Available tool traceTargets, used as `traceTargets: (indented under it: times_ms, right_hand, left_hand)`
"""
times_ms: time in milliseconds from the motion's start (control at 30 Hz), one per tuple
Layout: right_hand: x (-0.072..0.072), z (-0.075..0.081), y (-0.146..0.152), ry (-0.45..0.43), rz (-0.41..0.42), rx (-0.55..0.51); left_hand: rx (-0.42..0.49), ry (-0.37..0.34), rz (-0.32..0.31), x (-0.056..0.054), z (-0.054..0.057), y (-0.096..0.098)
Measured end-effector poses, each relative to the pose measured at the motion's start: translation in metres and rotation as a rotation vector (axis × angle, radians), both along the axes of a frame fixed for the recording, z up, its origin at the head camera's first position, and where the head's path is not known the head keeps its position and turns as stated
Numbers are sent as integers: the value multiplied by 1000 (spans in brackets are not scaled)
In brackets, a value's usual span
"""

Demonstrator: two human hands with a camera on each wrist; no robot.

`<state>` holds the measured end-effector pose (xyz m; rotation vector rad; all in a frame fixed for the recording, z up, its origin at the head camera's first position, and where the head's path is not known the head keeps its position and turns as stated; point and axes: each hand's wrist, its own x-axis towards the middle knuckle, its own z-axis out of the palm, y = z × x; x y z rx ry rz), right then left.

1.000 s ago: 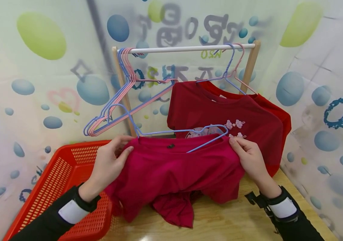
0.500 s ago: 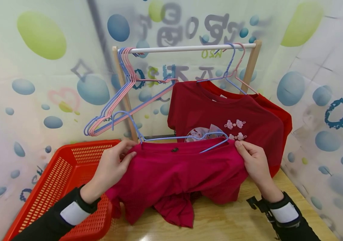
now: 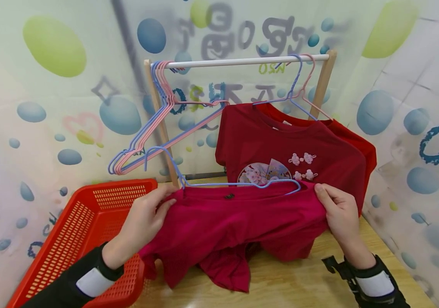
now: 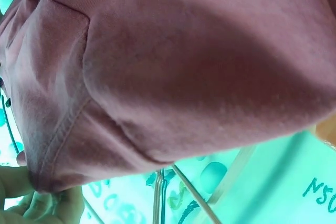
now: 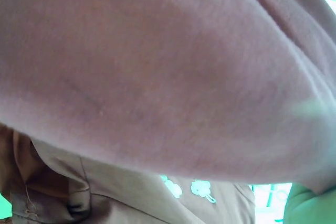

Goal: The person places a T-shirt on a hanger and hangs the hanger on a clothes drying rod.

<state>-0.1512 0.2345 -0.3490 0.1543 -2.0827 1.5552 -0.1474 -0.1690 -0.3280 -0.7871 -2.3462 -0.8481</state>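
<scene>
A magenta T-shirt (image 3: 235, 222) is held up above the table by its two shoulders. My left hand (image 3: 144, 222) pinches the left shoulder, and my right hand (image 3: 340, 209) pinches the right one. Through the neckline runs a blue clothes hanger (image 3: 219, 184), its hook pointing up and left; its right end shows at the collar and its lower parts are hidden in the cloth. In the left wrist view the shirt (image 4: 173, 66) fills most of the picture, with fingers (image 4: 65, 205) gripping its edge. The right wrist view is mostly shirt (image 5: 147, 82) too.
Behind stands a clothes rack with a white rail (image 3: 238, 62). Several pink and blue hangers (image 3: 158, 111) hang at its left, a dark red T-shirt (image 3: 262, 132) and a brighter red one (image 3: 366, 147) at its right. A red basket (image 3: 75, 222) sits left on the wooden table (image 3: 281, 284).
Both hands have shifted slightly right and down, the right hand farther, so the collar is drawn wider. The hanger's right end has sunk closer to the right shoulder.
</scene>
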Motion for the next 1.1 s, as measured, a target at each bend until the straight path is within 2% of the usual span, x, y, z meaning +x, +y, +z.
traceTargets:
  times_ms: [133,367,467,533,700,833,967,1100]
  right_hand:
    - [4,0,1,-8,24,-65]
    - [7,-5,0,-6,170,-197]
    - [6,-5,-2,48,209,-145]
    - [6,-4,-3,88,205,-91]
    - [9,-2,-6,158,142,100]
    - [10,-1,-8,206,135,234]
    - [10,-4,-10,223,116,320]
    - [10,-7,-13,235,90,376]
  left_hand:
    - [-7,28,-17,2,1,2]
    - [-10,15,-18,6,0,9]
    - [-12,11,-9,7,1,13]
    - [-13,9,-14,7,2,16]
    - [2,7,-34,10,5,20]
    - [29,-2,-42,11,5,21]
    - [71,-36,-59,10,5,23]
    - [126,-112,-60,11,4,25]
